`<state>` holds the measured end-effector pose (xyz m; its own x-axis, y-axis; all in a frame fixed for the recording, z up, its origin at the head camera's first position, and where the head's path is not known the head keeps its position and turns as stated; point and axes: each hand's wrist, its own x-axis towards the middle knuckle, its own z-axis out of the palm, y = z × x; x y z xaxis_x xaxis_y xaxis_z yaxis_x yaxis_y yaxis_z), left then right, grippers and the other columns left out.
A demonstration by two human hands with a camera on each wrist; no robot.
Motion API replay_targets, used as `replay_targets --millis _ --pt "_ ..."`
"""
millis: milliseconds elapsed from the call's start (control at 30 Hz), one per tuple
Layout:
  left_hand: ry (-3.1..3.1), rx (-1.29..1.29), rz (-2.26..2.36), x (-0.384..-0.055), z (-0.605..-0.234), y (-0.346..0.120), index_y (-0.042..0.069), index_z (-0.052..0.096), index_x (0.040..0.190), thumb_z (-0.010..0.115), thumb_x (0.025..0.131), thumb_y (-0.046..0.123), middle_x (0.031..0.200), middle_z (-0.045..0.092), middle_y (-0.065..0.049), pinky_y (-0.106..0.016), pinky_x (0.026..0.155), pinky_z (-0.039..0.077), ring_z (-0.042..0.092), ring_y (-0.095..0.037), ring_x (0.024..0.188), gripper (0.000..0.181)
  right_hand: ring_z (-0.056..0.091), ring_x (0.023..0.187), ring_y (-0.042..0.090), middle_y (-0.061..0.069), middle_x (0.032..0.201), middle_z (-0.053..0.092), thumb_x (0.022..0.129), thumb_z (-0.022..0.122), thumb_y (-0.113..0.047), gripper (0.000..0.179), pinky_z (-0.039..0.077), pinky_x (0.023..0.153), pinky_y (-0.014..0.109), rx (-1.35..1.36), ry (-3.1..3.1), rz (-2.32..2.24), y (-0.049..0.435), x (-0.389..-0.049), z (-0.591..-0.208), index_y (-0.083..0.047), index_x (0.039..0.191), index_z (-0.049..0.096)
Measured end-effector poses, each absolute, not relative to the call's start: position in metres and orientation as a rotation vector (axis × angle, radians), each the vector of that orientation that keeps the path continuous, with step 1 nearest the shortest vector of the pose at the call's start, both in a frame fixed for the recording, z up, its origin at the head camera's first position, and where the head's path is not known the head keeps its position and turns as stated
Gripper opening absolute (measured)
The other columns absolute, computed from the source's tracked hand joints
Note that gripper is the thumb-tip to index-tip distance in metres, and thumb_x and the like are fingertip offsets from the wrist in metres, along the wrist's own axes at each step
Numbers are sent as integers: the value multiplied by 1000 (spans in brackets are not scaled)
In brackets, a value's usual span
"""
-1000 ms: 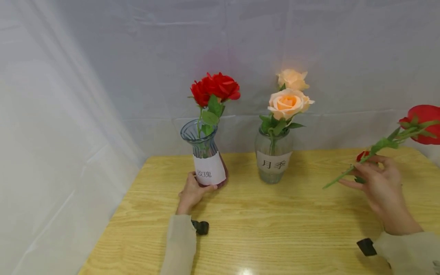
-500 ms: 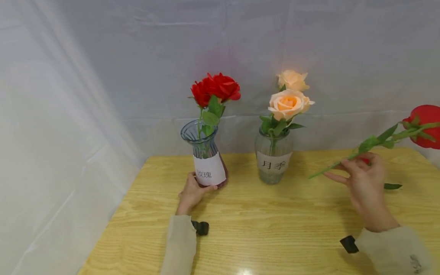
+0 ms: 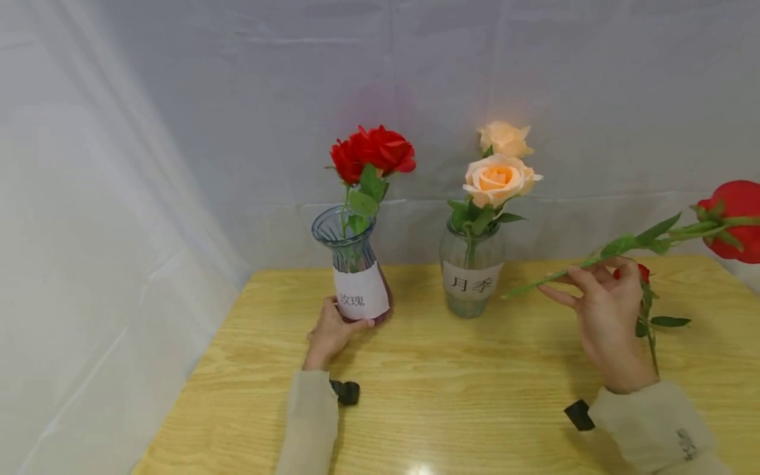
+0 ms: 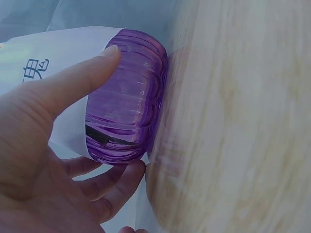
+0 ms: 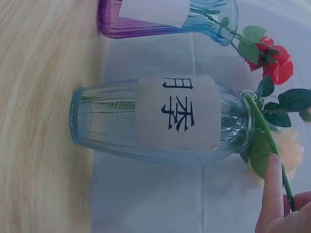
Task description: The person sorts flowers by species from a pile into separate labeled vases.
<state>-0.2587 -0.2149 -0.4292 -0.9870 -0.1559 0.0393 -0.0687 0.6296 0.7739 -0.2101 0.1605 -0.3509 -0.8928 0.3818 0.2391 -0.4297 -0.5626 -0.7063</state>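
Note:
My left hand point(image 3: 332, 333) holds the lower part of a blue-to-purple glass vase point(image 3: 347, 254), thumb in front and fingers behind it. In the left wrist view its purple base point(image 4: 126, 92) stands on the table. Two red roses point(image 3: 380, 150) stand in this vase. Above the right side of the table, my right hand point(image 3: 614, 323) pinches the stem of another red rose point(image 3: 736, 221). That rose lies slantwise, bloom up to the right, stem end low to the left. In the right wrist view the stem point(image 5: 273, 141) overlaps the mouth of a clear glass vase point(image 5: 116, 121).
The clear vase, with a paper label point(image 3: 473, 282), stands at the back middle with peach roses point(image 3: 499, 179). One more red rose point(image 3: 648, 316) lies on the table point(image 3: 451, 396) behind my right hand, partly hidden. A pale cloth point(image 3: 285, 99) hangs behind.
My right hand has moved left with the rose, its stem end now nearer the clear vase. More of the rose lying on the table shows. My left hand stays on its vase.

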Motion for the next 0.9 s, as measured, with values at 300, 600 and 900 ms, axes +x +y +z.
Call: replay_targets --millis 300,600,900 --pt "-2759 205 -1284 -257 -428 -216 -8 36 140 86 81 27 136 54 -28 -70 101 22 49 -44 129 85 67 69 23 9 78 46 94 57 15 34 60 65 43 101 -1061 2440 145 -214 -347 -6 106 32" --pt "-2754 202 -1285 -256 -428 -216 -7 36 140 86 81 26 135 56 -29 -70 100 23 51 -43 128 84 66 67 24 8 75 46 94 55 17 31 60 63 41 78 -1053 2418 126 -214 -340 -6 104 35" --pt "-2748 192 -1288 -259 -428 -216 -7 36 140 86 82 25 135 55 -29 -71 101 21 50 -44 128 83 67 65 27 10 76 52 92 55 19 29 60 62 43 205 -974 2421 109 -215 -339 -4 102 42"
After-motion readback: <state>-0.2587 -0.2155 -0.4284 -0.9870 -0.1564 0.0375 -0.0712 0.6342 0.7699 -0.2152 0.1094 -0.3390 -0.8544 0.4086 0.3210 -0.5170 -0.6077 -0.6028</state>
